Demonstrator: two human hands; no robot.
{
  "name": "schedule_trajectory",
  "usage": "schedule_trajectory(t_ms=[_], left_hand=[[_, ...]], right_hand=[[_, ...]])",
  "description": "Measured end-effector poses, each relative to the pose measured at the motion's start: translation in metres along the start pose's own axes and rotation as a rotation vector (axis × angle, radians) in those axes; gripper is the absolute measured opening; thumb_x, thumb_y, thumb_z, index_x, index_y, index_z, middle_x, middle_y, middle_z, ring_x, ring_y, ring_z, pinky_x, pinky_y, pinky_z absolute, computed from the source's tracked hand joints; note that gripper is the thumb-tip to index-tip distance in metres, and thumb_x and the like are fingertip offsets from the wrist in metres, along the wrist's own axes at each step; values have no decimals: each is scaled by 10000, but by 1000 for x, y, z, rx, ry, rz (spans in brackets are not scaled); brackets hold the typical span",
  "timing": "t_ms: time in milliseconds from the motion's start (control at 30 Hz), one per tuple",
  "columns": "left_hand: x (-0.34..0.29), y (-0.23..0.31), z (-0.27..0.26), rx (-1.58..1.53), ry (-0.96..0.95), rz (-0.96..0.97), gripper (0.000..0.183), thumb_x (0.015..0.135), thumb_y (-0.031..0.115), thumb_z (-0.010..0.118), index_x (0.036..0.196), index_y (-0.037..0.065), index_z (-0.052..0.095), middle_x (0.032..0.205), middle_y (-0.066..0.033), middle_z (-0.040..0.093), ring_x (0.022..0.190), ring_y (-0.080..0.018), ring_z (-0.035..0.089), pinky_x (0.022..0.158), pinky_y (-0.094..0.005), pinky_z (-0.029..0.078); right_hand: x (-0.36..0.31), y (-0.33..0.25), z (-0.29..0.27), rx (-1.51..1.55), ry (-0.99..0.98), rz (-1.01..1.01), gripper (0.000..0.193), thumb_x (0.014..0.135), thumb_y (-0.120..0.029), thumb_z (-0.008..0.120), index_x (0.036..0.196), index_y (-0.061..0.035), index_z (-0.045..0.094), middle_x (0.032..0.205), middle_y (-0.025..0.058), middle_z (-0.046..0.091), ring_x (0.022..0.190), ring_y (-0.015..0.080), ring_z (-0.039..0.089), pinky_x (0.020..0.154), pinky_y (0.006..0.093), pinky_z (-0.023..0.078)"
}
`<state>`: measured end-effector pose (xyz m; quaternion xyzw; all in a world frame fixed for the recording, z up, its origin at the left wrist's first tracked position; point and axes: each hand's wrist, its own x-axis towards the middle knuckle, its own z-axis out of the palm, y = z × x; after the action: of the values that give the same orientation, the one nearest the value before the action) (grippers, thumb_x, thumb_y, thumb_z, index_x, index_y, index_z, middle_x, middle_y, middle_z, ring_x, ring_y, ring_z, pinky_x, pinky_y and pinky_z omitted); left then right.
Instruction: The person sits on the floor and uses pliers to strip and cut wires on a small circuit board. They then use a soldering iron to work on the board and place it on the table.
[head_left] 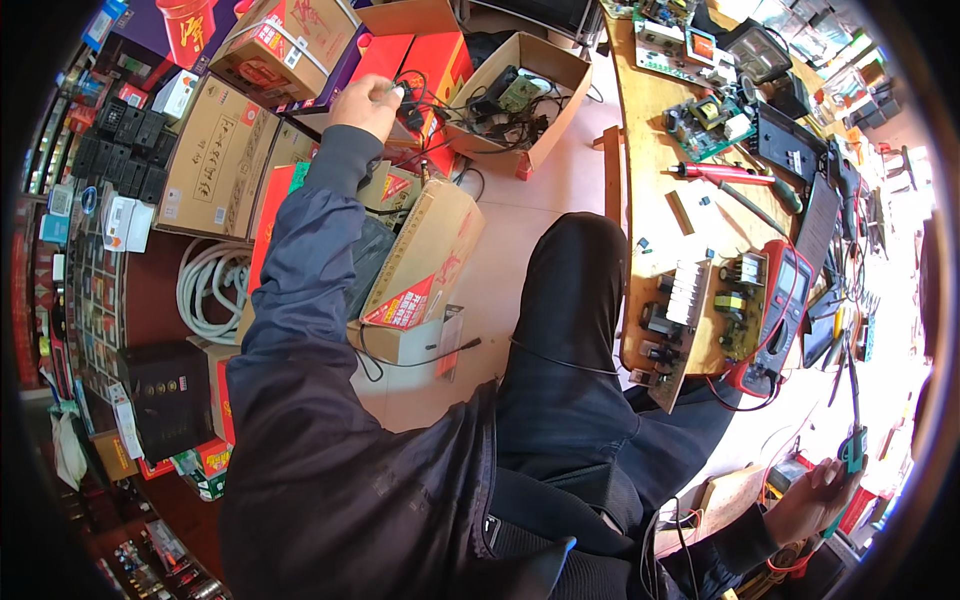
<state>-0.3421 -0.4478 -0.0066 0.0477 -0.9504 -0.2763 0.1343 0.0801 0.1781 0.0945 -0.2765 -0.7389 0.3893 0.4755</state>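
Observation:
My left hand (365, 108) is stretched out to the far left, over the cardboard boxes. Its fingers are closed on a black cable (411, 118), which loops down beside a red box (450, 65). Right of it, an open cardboard box (570, 80) holds tangled black cables and a green circuit board (519, 93). Down at the lower right, my right hand (812, 497) is closed around a green-handled tool (852, 452); glare keeps its exact kind unclear.
A wooden bench (650, 130) on the right carries circuit boards (708, 122), a red multimeter (778, 315) and a red-handled tool (725, 174). Stacked cartons (218, 160) and a coiled white cable (212, 285) lie to the left. My knee (572, 265) is beside the bench.

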Motion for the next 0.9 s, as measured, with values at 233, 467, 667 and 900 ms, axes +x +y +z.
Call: schedule_trajectory(t_ms=[233,467,667,900], left_hand=[[-30,135,-17,-682,-285,289,252,1001,139,675,1193,-24,683,1118,-78,714,1043,-137,662,958,-297,518],[-71,297,16,-603,-636,852,196,993,64,604,1109,-56,707,1088,-101,714,1039,-169,660,939,-285,497],[-50,381,82,-626,-842,807,273,1010,165,622,1167,-44,701,1025,-140,751,926,-204,705,854,-332,541],[10,418,116,-455,-855,825,291,1023,147,627,1239,-43,669,1135,-75,724,1038,-137,657,945,-291,514]], right_hand=[[-17,-9,-7,664,40,222,333,1117,-244,507,1291,34,566,927,103,657,627,76,493,484,200,341],[-25,-11,-9,801,145,279,357,1090,-224,552,1339,30,577,1124,100,697,669,36,484,568,199,387],[-20,-22,-7,687,178,268,346,1093,-268,545,1322,-9,557,1116,129,700,617,43,485,550,175,384],[-18,-1,-16,624,336,312,369,1100,-244,536,1361,16,557,1066,119,700,636,57,480,552,194,376]])
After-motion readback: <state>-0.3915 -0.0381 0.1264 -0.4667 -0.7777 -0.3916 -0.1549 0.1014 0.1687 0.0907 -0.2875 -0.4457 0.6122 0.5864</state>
